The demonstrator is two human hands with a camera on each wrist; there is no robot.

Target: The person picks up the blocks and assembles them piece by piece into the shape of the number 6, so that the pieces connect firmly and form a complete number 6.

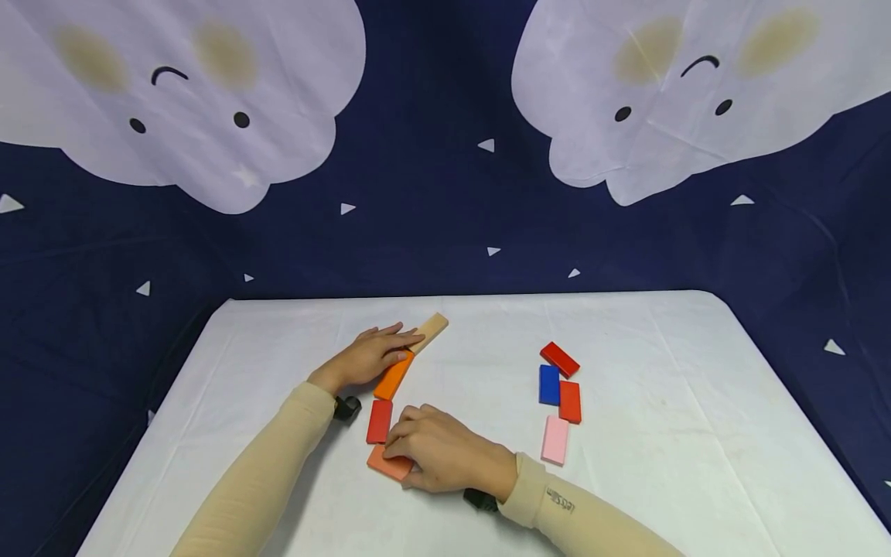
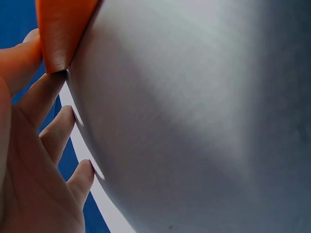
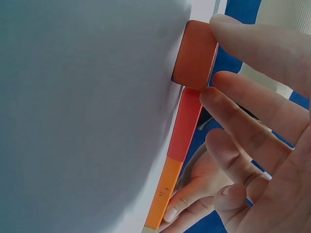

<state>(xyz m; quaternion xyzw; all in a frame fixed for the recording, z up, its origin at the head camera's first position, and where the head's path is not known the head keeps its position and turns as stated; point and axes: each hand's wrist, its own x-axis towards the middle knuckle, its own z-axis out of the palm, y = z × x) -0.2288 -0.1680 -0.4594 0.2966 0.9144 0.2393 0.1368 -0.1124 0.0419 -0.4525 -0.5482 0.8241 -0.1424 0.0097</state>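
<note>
A bent row of flat wooden blocks lies on the table: a plain wood block, an orange block, a red block and a coral block. My left hand reaches over the joint of the plain and orange blocks. Its fingers are extended and spread, with the thumb against the orange block. At the near end, my right hand pinches the coral block between thumb and fingers. The coral block sits angled, its corner close against the red block.
To the right lie a dark red block, a blue block, a red-orange block and a pink block. A white cloth covers the table. Behind it hangs a dark blue curtain with cloud prints.
</note>
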